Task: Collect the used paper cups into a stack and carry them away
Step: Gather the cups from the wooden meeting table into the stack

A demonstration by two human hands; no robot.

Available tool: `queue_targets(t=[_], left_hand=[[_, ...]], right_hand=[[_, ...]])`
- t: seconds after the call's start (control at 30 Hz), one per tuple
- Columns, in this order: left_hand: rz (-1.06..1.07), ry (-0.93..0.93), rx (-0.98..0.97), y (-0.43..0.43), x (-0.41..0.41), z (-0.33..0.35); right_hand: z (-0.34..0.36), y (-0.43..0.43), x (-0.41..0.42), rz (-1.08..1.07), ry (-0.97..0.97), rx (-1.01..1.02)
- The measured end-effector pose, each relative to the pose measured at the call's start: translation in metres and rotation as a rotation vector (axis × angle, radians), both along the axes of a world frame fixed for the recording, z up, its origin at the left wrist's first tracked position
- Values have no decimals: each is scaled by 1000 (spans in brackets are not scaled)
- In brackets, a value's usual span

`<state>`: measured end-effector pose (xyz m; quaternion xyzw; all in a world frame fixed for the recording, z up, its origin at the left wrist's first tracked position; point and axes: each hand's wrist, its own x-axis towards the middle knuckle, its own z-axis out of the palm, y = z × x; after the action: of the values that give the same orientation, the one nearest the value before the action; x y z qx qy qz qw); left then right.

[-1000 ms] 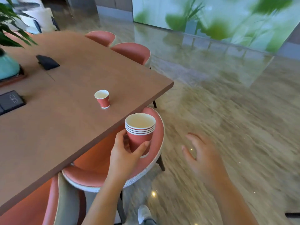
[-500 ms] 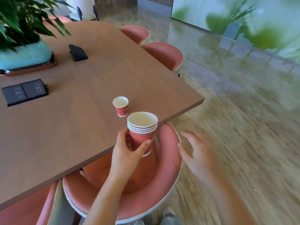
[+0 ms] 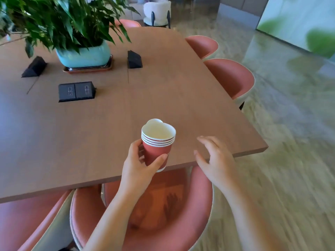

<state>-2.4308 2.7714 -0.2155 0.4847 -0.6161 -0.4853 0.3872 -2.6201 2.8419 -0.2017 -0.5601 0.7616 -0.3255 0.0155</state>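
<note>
Red paper, white inside: the stack of cups (image 3: 157, 147) stands upright in the air above the near edge of the wooden table (image 3: 163, 87), four or so rims nested one in another. The left hand (image 3: 139, 167) grips it low on the wall, thumb pressed across the near side and fingers curled round the far side. Just past the stack's far lip a sliver of white rim (image 3: 154, 121) shows, which I take for one more cup standing on the table (its body is hidden, so I can't swear to it). If so, it lies straight beyond the stack, away from the person, mouth up and axis vertical like the stack's own. The left hand is nearer to it but full. The right hand (image 3: 215, 160) hovers off to the right above the table's edge, fingers spread and gently bent, holding nothing. I'd expect it to reach left and forward round the stack.
</note>
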Motion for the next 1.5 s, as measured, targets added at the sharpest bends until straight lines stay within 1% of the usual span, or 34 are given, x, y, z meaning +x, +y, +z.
queue_targets(t=[0.33, 0.5, 0.63, 0.9, 1.07, 1.5], left_hand=[[301, -62, 27, -17, 31, -19], [361, -90, 52, -19, 39, -28], [403, -99, 60, -27, 47, -31], [415, -113, 98, -43, 51, -41], [426, -130, 120, -52, 48, -48], [439, -163, 115, -61, 53, -54]], right_hand=[[-32, -61, -3, 216, -66, 111], [-50, -94, -1, 269, -112, 189], [-59, -121, 2, 292, -158, 213], [-82, -167, 3, 271, -199, 249], [-95, -187, 3, 263, -230, 226], [-120, -223, 10, 240, -257, 312]])
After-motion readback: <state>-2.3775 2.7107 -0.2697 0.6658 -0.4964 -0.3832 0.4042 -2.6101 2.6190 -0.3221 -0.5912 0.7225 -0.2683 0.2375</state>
